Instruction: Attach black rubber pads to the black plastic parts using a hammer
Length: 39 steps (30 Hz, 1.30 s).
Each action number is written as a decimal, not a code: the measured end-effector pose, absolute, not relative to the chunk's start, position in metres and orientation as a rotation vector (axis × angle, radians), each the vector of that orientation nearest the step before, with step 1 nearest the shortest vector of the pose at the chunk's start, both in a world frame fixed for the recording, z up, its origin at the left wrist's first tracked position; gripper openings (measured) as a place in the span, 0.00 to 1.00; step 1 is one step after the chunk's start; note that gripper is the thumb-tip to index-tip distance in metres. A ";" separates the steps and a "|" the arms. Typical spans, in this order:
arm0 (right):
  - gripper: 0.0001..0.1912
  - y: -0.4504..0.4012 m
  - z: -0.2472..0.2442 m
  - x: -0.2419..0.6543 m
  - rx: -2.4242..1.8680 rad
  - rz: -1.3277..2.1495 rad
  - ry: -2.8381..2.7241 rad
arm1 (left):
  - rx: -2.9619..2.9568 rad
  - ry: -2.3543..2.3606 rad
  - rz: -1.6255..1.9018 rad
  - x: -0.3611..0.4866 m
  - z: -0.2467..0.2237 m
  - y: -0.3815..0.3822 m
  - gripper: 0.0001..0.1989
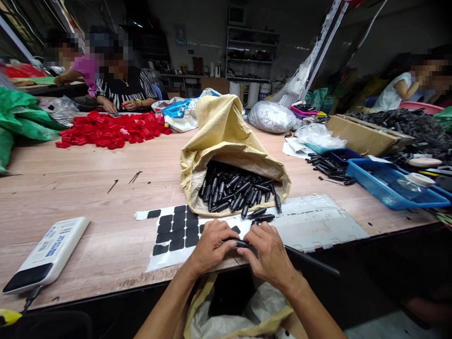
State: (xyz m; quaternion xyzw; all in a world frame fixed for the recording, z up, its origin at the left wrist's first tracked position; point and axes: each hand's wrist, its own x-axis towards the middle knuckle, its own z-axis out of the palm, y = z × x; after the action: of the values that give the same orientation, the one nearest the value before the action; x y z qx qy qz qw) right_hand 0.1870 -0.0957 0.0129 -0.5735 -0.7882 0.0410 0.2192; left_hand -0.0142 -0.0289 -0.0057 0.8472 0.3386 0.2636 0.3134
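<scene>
- Your left hand pinches one end of a black piece.
- Your right hand closes around its other end.
- A yellow sack gapes beyond.

On a table, a sack lies beyond my left hand and right hand, parts in its mouth. A sheet is to the left, a power bank farther left, a pile behind them. Right of the sack sits a tray, a box behind it. Below my hands is a bag.
</scene>
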 end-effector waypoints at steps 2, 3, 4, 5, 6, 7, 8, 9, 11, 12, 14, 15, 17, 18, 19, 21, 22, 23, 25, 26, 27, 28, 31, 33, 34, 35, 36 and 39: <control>0.06 -0.097 0.011 0.184 -1.581 0.118 -2.185 | 2.230 0.882 0.688 -0.014 -0.004 -0.029 0.11; 0.06 -0.097 0.009 0.181 -1.572 0.117 -2.180 | 2.224 0.877 0.682 -0.013 -0.004 -0.029 0.11; 0.06 -0.097 0.007 0.179 -1.560 0.111 -2.168 | 2.217 0.873 0.675 -0.013 -0.003 -0.029 0.12; 0.06 -0.097 0.005 0.177 -1.548 0.104 -2.154 | 2.208 0.870 0.667 -0.013 -0.002 -0.029 0.12; 0.06 -0.097 0.003 0.175 -1.536 0.095 -2.142 | 2.200 0.870 0.659 -0.012 -0.001 -0.029 0.12; 0.07 -0.097 0.003 0.174 -1.528 0.086 -2.133 | 2.192 0.873 0.653 -0.013 0.000 -0.029 0.12; 0.07 -0.098 0.004 0.173 -1.527 0.076 -2.129 | 2.181 0.876 0.650 -0.013 0.001 -0.030 0.12; 0.07 -0.100 0.006 0.173 -1.533 0.066 -2.128 | 2.165 0.876 0.654 -0.014 0.003 -0.030 0.12; 0.07 -0.107 0.015 0.174 -1.558 0.067 -2.138 | 2.114 0.865 0.687 -0.016 0.007 -0.032 0.12; 0.07 -0.112 0.019 0.175 -1.571 0.086 -2.155 | 2.079 0.850 0.716 -0.018 0.008 -0.032 0.12; 0.06 -0.123 0.027 0.179 -1.575 0.184 -2.234 | 1.996 0.823 0.794 -0.022 0.010 -0.032 0.14; 0.06 -0.129 0.028 0.181 -1.574 0.240 -2.289 | 1.952 0.831 0.842 -0.023 0.010 -0.032 0.15; 0.06 -0.141 0.027 0.185 -1.580 0.322 -2.383 | 1.873 0.915 0.934 -0.023 0.006 -0.030 0.15; 0.05 -0.146 0.024 0.186 -1.588 0.350 -2.409 | 1.844 0.981 0.973 -0.022 0.004 -0.030 0.14; 0.05 -0.151 0.021 0.187 -1.596 0.376 -2.418 | 1.825 1.047 1.005 -0.020 0.001 -0.029 0.13; 0.05 -0.156 0.017 0.191 -1.609 0.423 -2.393 | 1.824 1.148 1.037 -0.016 -0.004 -0.029 0.11; 0.07 -0.156 0.015 0.194 -1.612 0.429 -2.365 | 1.839 1.180 1.039 -0.014 -0.005 -0.030 0.11; 0.10 -0.156 0.014 0.199 -1.614 0.409 -2.327 | 1.858 1.207 1.035 -0.012 -0.006 -0.030 0.11; 0.12 -0.152 0.013 0.210 -1.623 0.269 -2.210 | 1.907 1.263 1.018 -0.009 -0.003 -0.031 0.11; 0.12 -0.149 0.012 0.217 -1.636 0.166 -2.138 | 1.934 1.297 1.008 -0.007 -0.001 -0.030 0.11; 0.12 -0.146 0.010 0.225 -1.654 0.057 -2.064 | 1.964 1.336 0.995 -0.004 0.001 -0.028 0.11; 0.12 -0.142 0.008 0.232 -1.684 -0.040 -2.003 | 1.996 1.376 0.983 -0.001 0.004 -0.025 0.12; 0.14 -0.131 -0.002 0.247 -1.771 -0.187 -1.946 | 2.085 1.491 0.940 0.014 0.008 -0.012 0.13; 0.14 -0.126 -0.010 0.251 -1.800 -0.177 -1.944 | 2.131 1.565 0.901 0.025 0.008 0.000 0.14; 0.12 -0.125 -0.014 0.252 -1.806 -0.157 -1.939 | 2.154 1.602 0.870 0.030 0.007 0.005 0.14; 0.10 -0.124 -0.017 0.252 -1.809 -0.138 -1.929 | 2.179 1.635 0.835 0.035 0.006 0.009 0.14; 0.08 -0.124 -0.020 0.252 -1.811 -0.126 -1.914 | 2.200 1.659 0.800 0.038 0.005 0.012 0.13; 0.05 -0.123 -0.024 0.252 -1.799 -0.124 -1.887 | 2.204 1.683 0.786 0.038 0.003 0.014 0.08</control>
State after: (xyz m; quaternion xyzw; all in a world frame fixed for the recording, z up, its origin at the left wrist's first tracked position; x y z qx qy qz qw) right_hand 0.2517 -0.1234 -0.0238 -0.6649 -0.6977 -0.0460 0.2626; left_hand 0.0377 0.0138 0.0032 0.7583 0.5789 0.2705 0.1292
